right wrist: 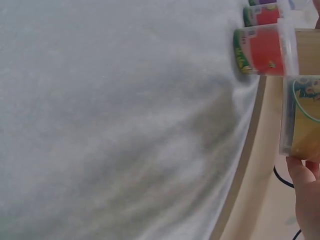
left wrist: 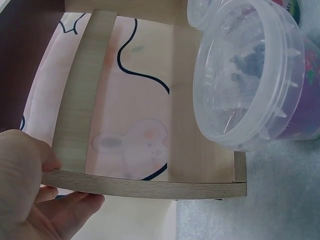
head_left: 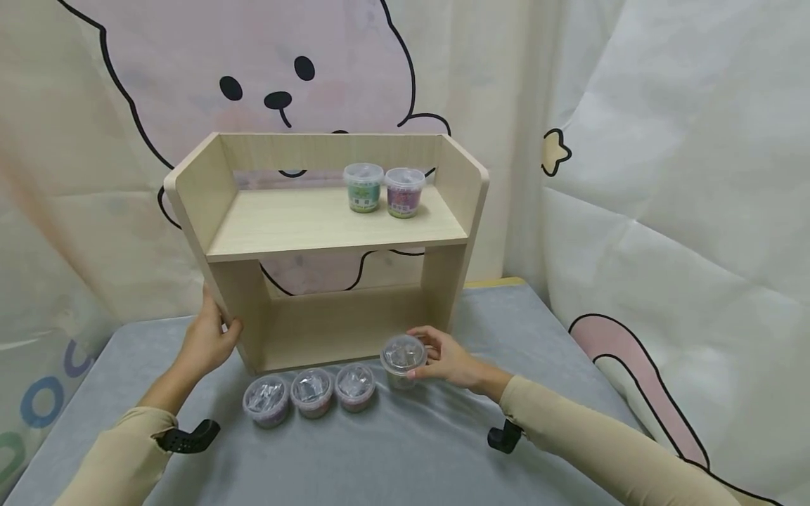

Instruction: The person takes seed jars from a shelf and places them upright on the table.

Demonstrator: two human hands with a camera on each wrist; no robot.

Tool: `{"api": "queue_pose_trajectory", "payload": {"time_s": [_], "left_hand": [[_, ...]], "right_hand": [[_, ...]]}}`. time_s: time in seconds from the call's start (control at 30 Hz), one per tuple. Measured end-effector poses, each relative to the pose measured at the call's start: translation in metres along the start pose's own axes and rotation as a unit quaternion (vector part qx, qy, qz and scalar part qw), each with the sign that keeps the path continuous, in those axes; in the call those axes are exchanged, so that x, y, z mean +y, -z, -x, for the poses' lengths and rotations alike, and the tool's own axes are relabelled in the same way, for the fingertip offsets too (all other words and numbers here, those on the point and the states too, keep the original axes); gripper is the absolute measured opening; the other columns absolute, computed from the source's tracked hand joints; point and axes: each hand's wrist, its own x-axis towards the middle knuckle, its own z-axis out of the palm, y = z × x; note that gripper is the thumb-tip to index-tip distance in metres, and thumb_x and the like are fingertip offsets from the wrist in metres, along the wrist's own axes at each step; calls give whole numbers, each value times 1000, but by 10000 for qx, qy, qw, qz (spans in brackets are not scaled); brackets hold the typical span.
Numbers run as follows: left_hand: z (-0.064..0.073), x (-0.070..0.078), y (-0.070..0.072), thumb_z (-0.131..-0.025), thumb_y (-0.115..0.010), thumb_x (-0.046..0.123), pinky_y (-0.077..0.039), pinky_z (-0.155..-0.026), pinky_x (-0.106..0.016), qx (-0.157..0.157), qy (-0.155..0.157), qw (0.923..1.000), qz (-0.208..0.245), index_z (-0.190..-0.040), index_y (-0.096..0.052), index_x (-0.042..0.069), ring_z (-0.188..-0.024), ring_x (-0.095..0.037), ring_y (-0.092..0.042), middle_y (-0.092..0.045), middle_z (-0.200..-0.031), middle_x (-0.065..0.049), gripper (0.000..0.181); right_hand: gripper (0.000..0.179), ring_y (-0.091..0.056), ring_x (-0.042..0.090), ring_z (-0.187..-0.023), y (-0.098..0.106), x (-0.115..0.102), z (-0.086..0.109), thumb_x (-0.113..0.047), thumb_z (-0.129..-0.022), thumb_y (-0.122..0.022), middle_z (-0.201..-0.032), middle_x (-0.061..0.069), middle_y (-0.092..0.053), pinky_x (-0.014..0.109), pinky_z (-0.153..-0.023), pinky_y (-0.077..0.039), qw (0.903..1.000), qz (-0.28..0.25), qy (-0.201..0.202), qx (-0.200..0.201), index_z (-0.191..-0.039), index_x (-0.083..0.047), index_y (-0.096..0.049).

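Note:
My left hand (head_left: 208, 336) grips the left side panel of a two-tier wooden shelf (head_left: 338, 242). In the left wrist view, the thumb and fingers of this hand (left wrist: 30, 185) lie on either side of the panel's edge. My right hand (head_left: 452, 360) holds a small plastic tub (head_left: 403, 355) with a clear lid, before the shelf's lower right front. The right wrist view catches this tub (right wrist: 306, 120) at its right edge, a yellowish colour showing through, with the fingertips against it.
Three lidded tubs (head_left: 312, 392) stand in a row along the shelf's front on the grey cloth-covered table (head_left: 304, 464). On the upper tier are a green-labelled tub (head_left: 363, 193) and a purple-labelled tub (head_left: 403, 197). Printed curtains (head_left: 664, 176) hang behind and beside the table.

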Motion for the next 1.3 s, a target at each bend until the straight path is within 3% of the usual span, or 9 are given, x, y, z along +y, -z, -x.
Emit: {"api": "queue_pose_trajectory", "payload": {"time_s": [0.2,0.43,0.7,1.1,1.3], "left_hand": [[2,-2,0,-90,-56,0,-50,-77,-68,10,-18,10000,-49,-153,-10,4,-96,-60,-63,-59,-116,-44,78],[-2,-2,-1,-92,-54,1,-50,-79,-68,-135,-11,9999,38,-155,-6,5,-105,-62,-61,-57,-122,-43,80],[-2,-2,-1,-92,-56,2,-50,-80,-69,-129,74,9999,-10,-152,-11,3,-106,-62,-61,-58,-121,-43,75],[-1,-1,-1,-91,-55,2,-49,-80,-69,-20,19,10000,58,-150,-13,1,-103,-62,-62,-61,-113,-43,72],[1,-1,-1,-91,-55,2,-50,-76,-67,-38,39,10000,-12,-151,-11,3,-100,-62,-63,-62,-109,-43,75]], "right_hand": [[75,-63,21,-116,-3,13,1,-1,-80,-82,-134,26,-52,22,-91,-54,10000,-71,13,-50,-142,2,-40],[78,-60,25,-123,-8,25,1,-1,-80,-82,-139,28,-47,23,-93,-54,9996,-237,-122,-67,-143,4,-36],[80,-60,25,-124,-16,41,1,-1,-79,-84,-141,27,-45,22,-96,-53,9994,-307,-106,-94,-143,3,-36],[79,-59,28,-125,-15,47,0,2,-78,-83,-142,31,-41,22,-97,-53,9994,-295,158,-66,-140,7,-35],[79,-61,20,-122,-17,50,1,-3,-78,-85,-140,28,-43,22,-98,-52,9992,-253,294,-98,-139,7,-36]]}}
